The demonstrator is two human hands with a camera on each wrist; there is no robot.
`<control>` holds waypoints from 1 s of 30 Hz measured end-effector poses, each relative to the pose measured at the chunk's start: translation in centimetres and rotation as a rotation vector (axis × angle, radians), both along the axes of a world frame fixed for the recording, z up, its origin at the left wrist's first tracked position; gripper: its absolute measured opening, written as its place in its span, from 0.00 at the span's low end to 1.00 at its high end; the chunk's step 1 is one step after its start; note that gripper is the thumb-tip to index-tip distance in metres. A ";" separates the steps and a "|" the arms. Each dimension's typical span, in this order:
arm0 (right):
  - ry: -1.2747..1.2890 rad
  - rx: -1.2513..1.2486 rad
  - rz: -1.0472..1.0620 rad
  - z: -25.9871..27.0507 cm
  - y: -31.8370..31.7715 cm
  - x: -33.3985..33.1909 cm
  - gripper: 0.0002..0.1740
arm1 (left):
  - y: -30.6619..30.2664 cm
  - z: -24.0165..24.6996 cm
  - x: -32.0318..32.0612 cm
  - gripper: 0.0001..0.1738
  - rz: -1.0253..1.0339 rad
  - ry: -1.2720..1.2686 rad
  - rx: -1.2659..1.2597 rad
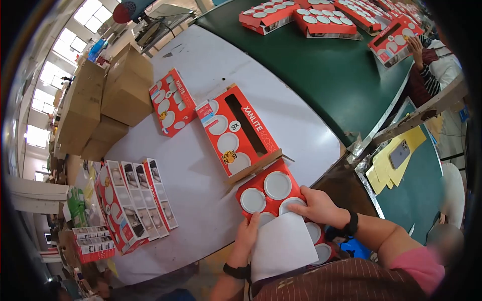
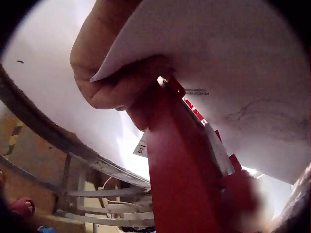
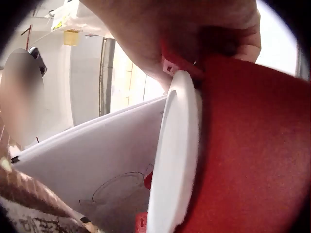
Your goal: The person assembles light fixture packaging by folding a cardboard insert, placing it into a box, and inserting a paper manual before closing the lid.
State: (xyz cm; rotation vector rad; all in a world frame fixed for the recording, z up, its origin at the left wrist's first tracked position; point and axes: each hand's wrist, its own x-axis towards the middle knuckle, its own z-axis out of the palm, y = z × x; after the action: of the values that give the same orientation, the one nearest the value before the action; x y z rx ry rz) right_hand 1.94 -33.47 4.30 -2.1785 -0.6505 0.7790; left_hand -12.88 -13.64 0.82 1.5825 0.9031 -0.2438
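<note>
Both hands grip a red cardboard insert (image 1: 257,186) that carries several round white lamps (image 1: 277,185). My left hand (image 1: 246,233) holds its left edge and also has the white paper sheet (image 1: 283,246), which lies folded over the near part. Along the right edge my right hand (image 1: 321,206) grips the insert, thumb on top beside a lamp. In the right wrist view one white lamp (image 3: 177,155) stands out from the red card. The insert's far end is right at the open end of a red Xanlite box (image 1: 228,143), which has a long cut-out window and brown flaps.
Another red box (image 1: 172,103) lies farther back on the pale table (image 1: 193,205). A row of printed boxes (image 1: 135,205) stands at left, near brown cartons (image 1: 128,85). Filled red trays (image 1: 321,20) cover the green table's far side, where another person holds a box (image 1: 394,42).
</note>
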 end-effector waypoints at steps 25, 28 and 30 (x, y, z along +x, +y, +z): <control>0.210 0.149 -0.092 -9.1 5.0 8.3 0.33 | 5.7 -6.4 7.6 0.36 -0.067 -0.110 0.350; 0.178 0.078 -0.053 -8.1 6.1 9.4 0.34 | 6.4 -6.4 8.3 0.35 -0.049 -0.114 0.350; 0.127 0.000 0.015 -7.5 6.9 10.2 0.35 | 7.1 -6.3 8.9 0.35 -0.044 -0.098 0.353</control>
State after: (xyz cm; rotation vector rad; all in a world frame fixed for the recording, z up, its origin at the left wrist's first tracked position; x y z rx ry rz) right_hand 12.11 -26.61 -3.16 -2.1067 -0.6029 0.9177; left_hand -3.94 -6.55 -5.50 1.9232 0.8683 -0.0359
